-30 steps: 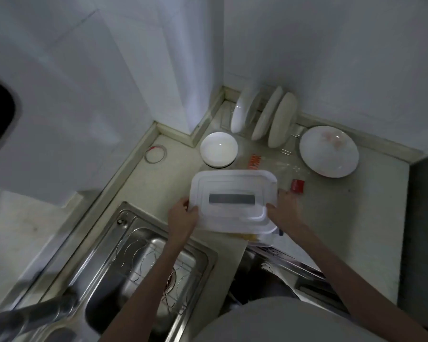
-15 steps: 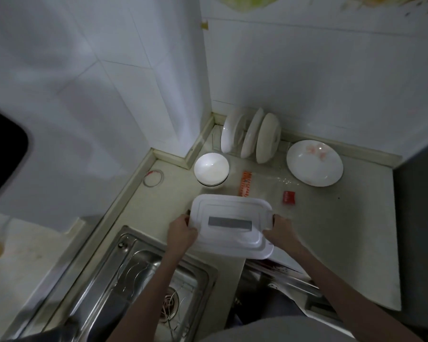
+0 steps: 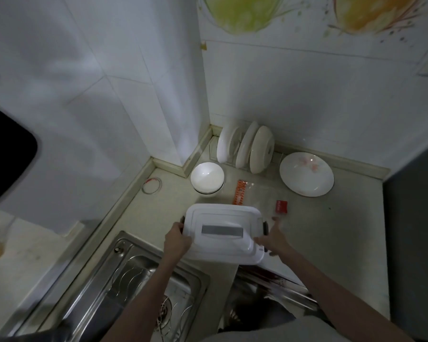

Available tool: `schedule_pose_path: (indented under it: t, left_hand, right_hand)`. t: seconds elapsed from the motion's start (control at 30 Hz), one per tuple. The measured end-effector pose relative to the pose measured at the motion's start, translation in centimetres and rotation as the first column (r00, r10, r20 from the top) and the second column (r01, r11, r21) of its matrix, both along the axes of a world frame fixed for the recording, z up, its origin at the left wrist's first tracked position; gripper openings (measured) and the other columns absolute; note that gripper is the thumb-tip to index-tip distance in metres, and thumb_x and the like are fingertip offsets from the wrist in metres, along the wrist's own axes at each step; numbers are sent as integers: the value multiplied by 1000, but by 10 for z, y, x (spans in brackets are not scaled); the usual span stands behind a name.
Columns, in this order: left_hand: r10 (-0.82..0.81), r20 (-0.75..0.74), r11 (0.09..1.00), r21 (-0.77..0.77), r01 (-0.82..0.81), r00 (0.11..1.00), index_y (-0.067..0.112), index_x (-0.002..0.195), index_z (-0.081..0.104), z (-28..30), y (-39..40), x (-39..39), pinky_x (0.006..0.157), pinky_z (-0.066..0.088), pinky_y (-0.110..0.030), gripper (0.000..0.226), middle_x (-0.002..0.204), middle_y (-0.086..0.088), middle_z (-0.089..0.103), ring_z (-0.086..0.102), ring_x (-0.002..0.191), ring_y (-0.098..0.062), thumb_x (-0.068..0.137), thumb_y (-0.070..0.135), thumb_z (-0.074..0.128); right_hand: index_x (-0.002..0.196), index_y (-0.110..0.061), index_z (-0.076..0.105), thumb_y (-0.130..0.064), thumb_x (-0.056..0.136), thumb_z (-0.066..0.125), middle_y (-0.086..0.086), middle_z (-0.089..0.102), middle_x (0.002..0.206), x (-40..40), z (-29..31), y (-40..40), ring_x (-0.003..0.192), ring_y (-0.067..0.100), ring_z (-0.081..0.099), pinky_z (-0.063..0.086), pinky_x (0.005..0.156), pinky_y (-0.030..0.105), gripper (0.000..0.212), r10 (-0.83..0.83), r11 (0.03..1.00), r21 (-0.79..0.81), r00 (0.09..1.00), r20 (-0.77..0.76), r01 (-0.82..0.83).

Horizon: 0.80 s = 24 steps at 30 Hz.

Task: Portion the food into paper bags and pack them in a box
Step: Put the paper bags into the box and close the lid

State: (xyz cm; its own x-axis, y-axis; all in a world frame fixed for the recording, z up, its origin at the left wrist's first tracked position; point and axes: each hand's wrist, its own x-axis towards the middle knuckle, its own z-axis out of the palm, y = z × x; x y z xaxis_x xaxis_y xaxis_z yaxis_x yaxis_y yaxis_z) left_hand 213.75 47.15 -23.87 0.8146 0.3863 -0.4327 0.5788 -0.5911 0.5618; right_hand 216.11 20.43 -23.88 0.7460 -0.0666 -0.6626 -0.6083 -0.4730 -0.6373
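Observation:
A white plastic box [image 3: 223,233] with a lid and a grey handle strip rests on the pale counter [image 3: 331,243], between the two sink basins. My left hand [image 3: 177,239] grips its left end at a dark clip. My right hand [image 3: 273,239] is at its right end, fingers spread apart and touching the lid's edge by the other clip. No paper bags or food are visible.
A white bowl [image 3: 207,178], three plates standing in a rack [image 3: 246,149] and a flowered plate [image 3: 307,174] sit behind the box. Red packets [image 3: 281,206] and a clear packet with a red strip [image 3: 240,195] lie nearby. The steel sink [image 3: 139,287] is at the front left.
The box has come down and away from me onto the counter. My right hand's fingers have opened at its right end. The view has tilted up towards the wall.

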Motion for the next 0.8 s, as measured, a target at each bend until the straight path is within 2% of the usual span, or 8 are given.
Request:
schedule_pose_path:
  t: [0.07,0.13,0.23,0.37,0.47,0.6,0.73,0.8]
  left_hand:
    - [34,15,999,-37,-33,999,0,122,50,0,1,-2,88,46,-43,45,118,-22,62,59,109,-37,81,6,65]
    - [34,1,999,-39,-34,999,-1,131,43,0,3,-2,90,46,-42,56,121,-24,61,58,112,-39,81,7,67]
    - [8,-50,1000,8,-8,999,-6,135,41,-1,3,-3,96,43,-40,59,129,-25,56,54,119,-39,84,12,66]
    - [-38,-116,999,20,41,993,-6,130,51,-4,7,-5,95,42,-37,49,131,-23,56,54,121,-37,89,19,63]
    - [-31,-118,999,9,32,993,-6,128,53,-7,9,-9,93,44,-35,47,129,-22,58,56,120,-35,90,21,63]
    - [-8,-20,999,36,9,1000,-5,115,63,-11,7,-17,83,48,-34,38,113,-21,67,63,105,-35,86,19,65]
    - [20,27,997,70,-22,999,-1,114,66,-7,-1,-31,82,52,-34,35,105,-18,71,66,98,-33,85,20,63]
    - [20,17,993,113,-21,1000,3,111,68,-5,-5,-36,81,56,-38,32,99,-16,72,68,92,-33,85,21,62]
  right_hand:
    - [143,-12,18,-24,78,73,16,56,114,0,4,-1,77,22,59,54,58,33,86,11,1000,20,996,-93,-9]
    - [122,0,47,-21,80,67,18,63,103,1,3,-3,76,25,63,59,71,40,51,44,999,6,991,-126,-43]
    - [100,2,61,-20,84,62,14,66,86,0,4,-3,72,25,65,60,74,42,27,84,996,6,988,-127,-84]
    - [110,-1,57,-22,86,57,11,65,90,-4,8,8,72,25,68,60,60,35,32,137,982,-125,989,-57,-144]
    - [127,-3,44,-26,89,52,14,62,104,-10,6,17,77,28,68,58,54,34,45,122,971,-205,992,-37,-127]
    - [142,-6,23,-26,94,47,19,51,126,-10,-1,22,97,36,61,59,60,42,58,49,989,-133,995,-87,-61]
    - [129,-2,40,-23,91,47,16,56,118,-10,-6,24,104,33,58,51,87,43,44,222,905,-372,975,0,-206]
    - [126,-3,42,-20,91,45,18,54,120,-11,-8,26,110,35,54,44,90,41,39,294,857,-448,956,21,-254]
